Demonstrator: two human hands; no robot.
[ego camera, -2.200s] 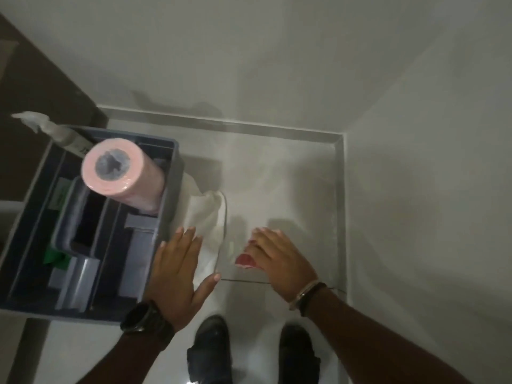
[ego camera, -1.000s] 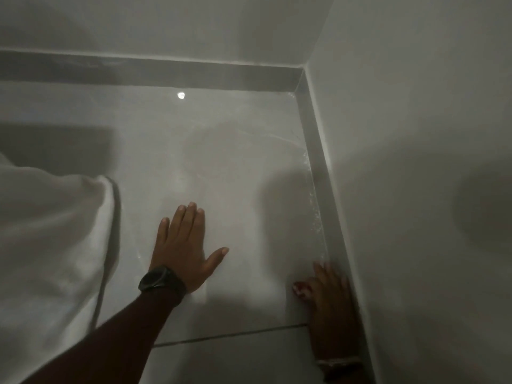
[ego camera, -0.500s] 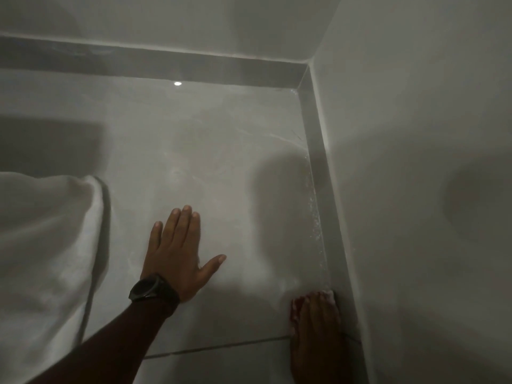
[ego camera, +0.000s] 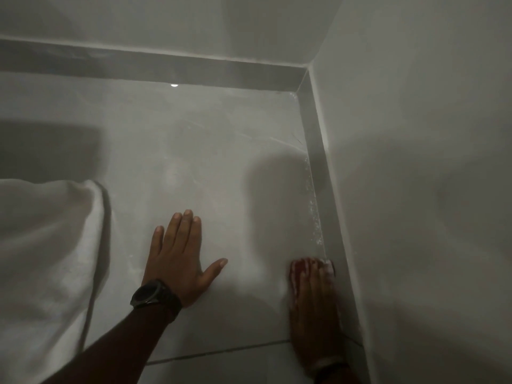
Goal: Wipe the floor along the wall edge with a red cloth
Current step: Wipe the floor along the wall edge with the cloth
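The red cloth point(ego camera: 298, 268) lies flat on the pale floor tile point(ego camera: 221, 162), right against the grey skirting point(ego camera: 318, 173) of the right-hand wall. My right hand point(ego camera: 314, 297) presses down on it, fingers straight and together, so only the cloth's front edge and left corner show past the fingertips. White specks of dust line the floor edge ahead of the cloth. My left hand point(ego camera: 180, 259), with a dark watch on the wrist, rests flat on the tile with fingers spread and holds nothing.
A white towel point(ego camera: 47, 259) hangs down at the left. The back wall's skirting point(ego camera: 166, 67) meets the right one in the far corner point(ego camera: 303, 81). A grout line point(ego camera: 221, 351) crosses the floor near me. A dark shadow lies on the floor at far left.
My right hand has pushed the red cloth forward along the right skirting compared with half a second ago. The left hand has stayed planted on the tile. The view has tilted slightly.
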